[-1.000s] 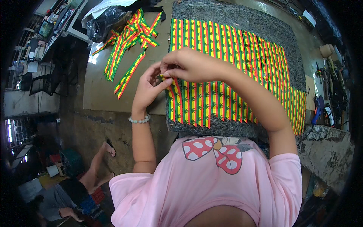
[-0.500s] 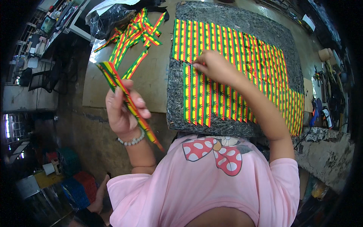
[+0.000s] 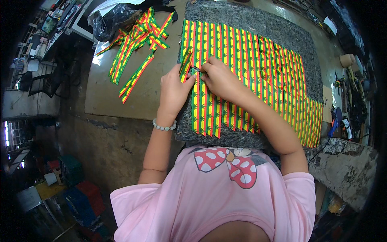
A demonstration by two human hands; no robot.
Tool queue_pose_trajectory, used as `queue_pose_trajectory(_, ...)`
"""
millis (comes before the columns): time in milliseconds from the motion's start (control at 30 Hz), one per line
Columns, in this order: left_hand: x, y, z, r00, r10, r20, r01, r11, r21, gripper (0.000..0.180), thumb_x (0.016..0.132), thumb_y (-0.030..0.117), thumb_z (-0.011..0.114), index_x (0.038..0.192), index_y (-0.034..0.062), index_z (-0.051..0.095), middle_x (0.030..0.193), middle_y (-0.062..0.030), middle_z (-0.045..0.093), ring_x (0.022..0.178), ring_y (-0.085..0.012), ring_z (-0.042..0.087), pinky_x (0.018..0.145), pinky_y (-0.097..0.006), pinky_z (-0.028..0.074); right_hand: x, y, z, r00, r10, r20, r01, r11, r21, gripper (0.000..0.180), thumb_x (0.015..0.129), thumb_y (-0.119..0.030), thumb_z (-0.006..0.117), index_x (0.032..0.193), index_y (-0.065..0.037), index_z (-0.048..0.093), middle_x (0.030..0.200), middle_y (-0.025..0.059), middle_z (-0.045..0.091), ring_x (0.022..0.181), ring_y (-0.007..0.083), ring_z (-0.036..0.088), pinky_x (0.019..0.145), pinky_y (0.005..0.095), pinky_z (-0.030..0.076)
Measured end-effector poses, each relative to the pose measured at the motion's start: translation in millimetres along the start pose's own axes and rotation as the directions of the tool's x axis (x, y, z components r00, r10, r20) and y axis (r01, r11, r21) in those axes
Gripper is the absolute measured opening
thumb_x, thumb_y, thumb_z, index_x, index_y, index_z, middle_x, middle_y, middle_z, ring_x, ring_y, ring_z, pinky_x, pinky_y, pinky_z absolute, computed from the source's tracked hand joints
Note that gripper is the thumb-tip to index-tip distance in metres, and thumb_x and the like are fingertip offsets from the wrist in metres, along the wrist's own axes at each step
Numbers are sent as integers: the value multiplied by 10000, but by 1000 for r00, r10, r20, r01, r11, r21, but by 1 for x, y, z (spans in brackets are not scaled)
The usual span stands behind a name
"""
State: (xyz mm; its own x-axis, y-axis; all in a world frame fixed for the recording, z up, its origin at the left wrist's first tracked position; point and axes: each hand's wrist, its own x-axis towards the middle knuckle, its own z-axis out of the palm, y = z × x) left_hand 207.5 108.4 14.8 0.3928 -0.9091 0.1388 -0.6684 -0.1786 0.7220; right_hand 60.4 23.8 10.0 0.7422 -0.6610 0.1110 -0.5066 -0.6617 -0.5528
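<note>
While loose striped strips lie at ten o'clock, the left hand pinches a striped ribbon strip at the grey mat's left edge. The right hand meets it, fingertips pinched. Light, limp, probably slick, the strip is best held near its end.

Row of strips on mat, loose strips left on table, bag behind them

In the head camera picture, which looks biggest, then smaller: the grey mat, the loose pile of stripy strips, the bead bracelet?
1. Grey mat, biggest by far.
2. Pile of strips, on the tabletop beside the mat.
3. Bead bracelet, smallest, though the left wrist is probably nearer the camera.
</note>
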Motion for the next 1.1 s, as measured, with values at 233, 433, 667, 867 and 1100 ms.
queue_pose_trajectory(233, -1, 13, 5, 1000, 2, 10, -3, 996, 87, 460, 727, 114, 789, 1102, -29, 565, 784, -155, 671, 706, -281, 676, 652, -397, 522, 10, 9, -11, 994, 50, 96, -71, 971, 227, 140, 834, -75, 659, 902, 38, 614, 880, 151, 622, 831, 287, 645, 751, 393, 511)
queue_pose_trajectory(433, -1, 13, 5, 999, -39, 18, 37, 997, 72, 455, 729, 99, 790, 1107, -20, 566, 787, -120, 684, 704, -222, 694, 651, -354, 539, 16, 13, -15, 990, 18, 137, -61, 945, 322, 162, 818, -60, 641, 941, 45, 647, 850, 180, 661, 817, 305, 659, 743, 406, 519)
queue_pose_trajectory(667, -1, 11, 8, 995, -93, 21, 94, 995, -35, 450, 737, 73, 774, 1111, -8, 538, 824, -103, 691, 746, -183, 699, 675, -334, 544, 16, 7, -13, 992, 8, 124, -36, 974, 225, 208, 797, -49, 628, 961, 62, 691, 918, 237, 682, 880, 348, 673, 806, 437, 526)
queue_pose_trajectory(867, -4, 10, 2, 997, -65, 34, 73, 944, -323, 430, 754, 66, 757, 1123, -1, 546, 875, -60, 664, 775, -136, 637, 725, -307, 513, 18, 19, -14, 976, 73, 207, -142, 928, 345, 208, 823, -104, 672, 982, 25, 705, 892, 198, 697, 822, 302, 684, 753, 385, 531)
queue_pose_trajectory(1100, -10, 3, -4, 996, 23, 90, 18, 905, -425, 302, 805, 45, 722, 1078, 2, 601, 895, -24, 583, 793, -86, 573, 707, -255, 480, 25, 35, -20, 955, -59, 290, -93, 870, 484, 189, 879, -151, 673, 997, -4, 690, 839, 80, 693, 732, 149, 647, 681, 304, 514)
